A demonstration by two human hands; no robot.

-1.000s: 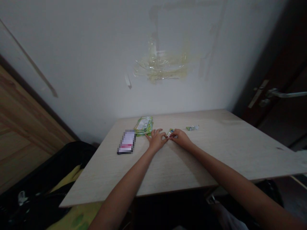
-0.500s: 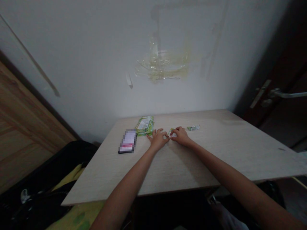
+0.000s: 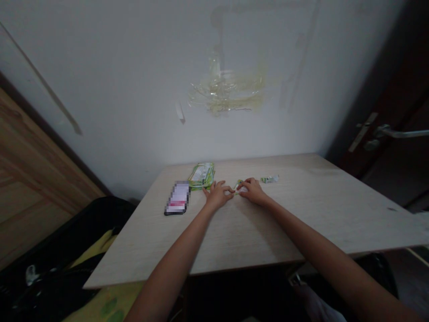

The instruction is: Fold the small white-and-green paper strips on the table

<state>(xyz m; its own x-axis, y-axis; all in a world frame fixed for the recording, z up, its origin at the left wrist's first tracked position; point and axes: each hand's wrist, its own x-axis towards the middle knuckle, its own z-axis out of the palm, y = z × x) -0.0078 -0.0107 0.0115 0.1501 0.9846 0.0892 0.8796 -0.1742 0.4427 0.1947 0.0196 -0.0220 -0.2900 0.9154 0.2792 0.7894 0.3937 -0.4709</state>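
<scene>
Between my hands, low over the table, is a small green-and-white plastic wrapper (image 3: 238, 185). My right hand (image 3: 252, 190) pinches it, thumb and fingers closed on its right part, which they partly hide. My left hand (image 3: 217, 195) has its thumb and index finger pinched together at the wrapper's left edge, with the other fingers spread. Behind my left hand lies a stack of flat green-and-white packets (image 3: 202, 175). Another folded green-and-white wrapper (image 3: 270, 179) rests on the table beyond my right hand.
A phone (image 3: 178, 197) with a blurred-out screen lies at the left of the pale wooden table (image 3: 254, 237). A wall (image 3: 140, 89) with peeling clear tape (image 3: 231, 91) rises behind. A door handle (image 3: 402, 132) is at the right. Dark bags (image 3: 43, 277) and yellow cloth stand left.
My left hand has shifted slightly left, its pinched fingertips drawing a little away from my right hand. The right hand stays almost still on the wrapper.
</scene>
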